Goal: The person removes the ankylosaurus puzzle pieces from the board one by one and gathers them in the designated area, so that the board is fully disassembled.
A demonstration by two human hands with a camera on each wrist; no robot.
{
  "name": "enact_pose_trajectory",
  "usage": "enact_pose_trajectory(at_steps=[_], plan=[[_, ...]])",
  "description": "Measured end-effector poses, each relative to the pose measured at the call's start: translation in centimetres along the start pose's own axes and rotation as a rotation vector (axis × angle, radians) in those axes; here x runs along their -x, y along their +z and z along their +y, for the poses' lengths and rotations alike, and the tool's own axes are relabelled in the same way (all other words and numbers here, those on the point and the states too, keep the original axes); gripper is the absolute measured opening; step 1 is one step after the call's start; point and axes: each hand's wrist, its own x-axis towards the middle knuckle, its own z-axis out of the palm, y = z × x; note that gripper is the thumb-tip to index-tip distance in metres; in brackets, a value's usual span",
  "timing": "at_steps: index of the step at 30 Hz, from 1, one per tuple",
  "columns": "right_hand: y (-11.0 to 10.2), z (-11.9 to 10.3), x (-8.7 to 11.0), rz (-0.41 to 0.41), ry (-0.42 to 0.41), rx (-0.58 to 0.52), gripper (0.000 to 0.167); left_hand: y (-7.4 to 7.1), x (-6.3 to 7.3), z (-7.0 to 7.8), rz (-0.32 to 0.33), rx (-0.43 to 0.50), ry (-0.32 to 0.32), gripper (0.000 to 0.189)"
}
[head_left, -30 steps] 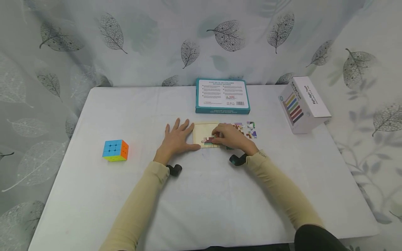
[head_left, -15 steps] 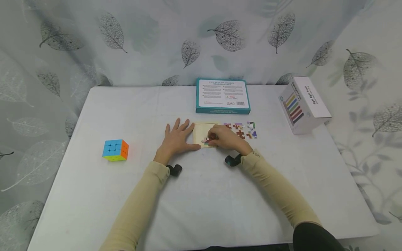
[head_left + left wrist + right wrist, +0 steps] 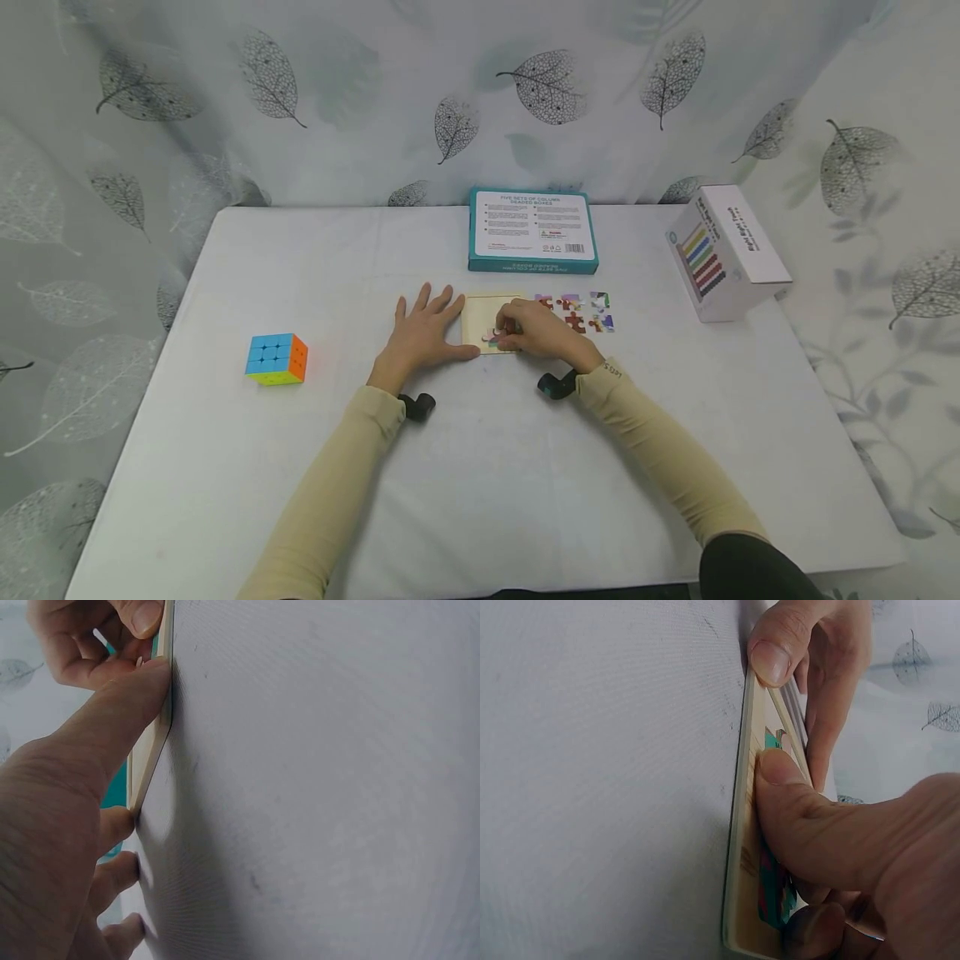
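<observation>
A shallow wooden puzzle tray (image 3: 478, 310) lies flat at the table's middle. My left hand (image 3: 422, 335) is spread beside it, with its thumb on the near-left corner of the frame, seen in both wrist views. Over the tray's right part, my right hand (image 3: 546, 332) has its fingers curled, and thumb and fingertips pinch a small jigsaw piece, mostly hidden by them, down at the tray. Fitted jigsaw pieces (image 3: 771, 900) with teal colouring lie along the near side of the tray, partly under my fingers. Several loose jigsaw pieces (image 3: 575, 322) lie just right of the tray.
A teal flat box (image 3: 534, 225) lies behind the tray. At the back right stands a white box (image 3: 731, 250) with coloured bars printed on it. A puzzle cube (image 3: 275, 360) sits to the left on the white-covered table (image 3: 480, 483).
My right hand has shifted a little left over the tray, uncovering more of the loose pieces, then stayed nearly still. The left hand has kept its place.
</observation>
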Motion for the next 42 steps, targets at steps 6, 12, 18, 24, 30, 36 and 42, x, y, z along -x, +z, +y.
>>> enact_pose_trajectory(at_steps=[6,12,18,24,30,36,42], plan=[[-0.1,0.1,0.0,0.009,-0.011,-0.005,0.024,-0.1,0.0,0.1,0.002,-0.008,0.002,0.102],[-0.2,0.1,0.3,0.012,-0.02,-0.013,0.023,-0.1,0.1,0.2,-0.01,-0.002,0.005,0.102],[-0.3,0.4,0.3,0.051,-0.052,-0.085,0.011,-0.2,0.2,0.3,-0.008,-0.005,0.004,0.101],[-0.8,1.0,0.5,0.096,-0.043,-0.175,0.01,-0.4,0.1,0.3,-0.013,-0.009,-0.002,0.101],[-1.8,1.3,1.0,0.121,-0.038,-0.165,0.009,-0.5,0.1,0.4,-0.015,-0.006,-0.004,0.101],[-2.8,2.1,1.8,0.131,-0.017,-0.152,0.009,-0.4,0.1,0.4,-0.016,-0.01,-0.005,0.101],[-4.1,3.4,3.4,0.133,0.041,-0.123,0.009,-0.3,0.1,0.3,-0.012,-0.006,0.0,0.101]])
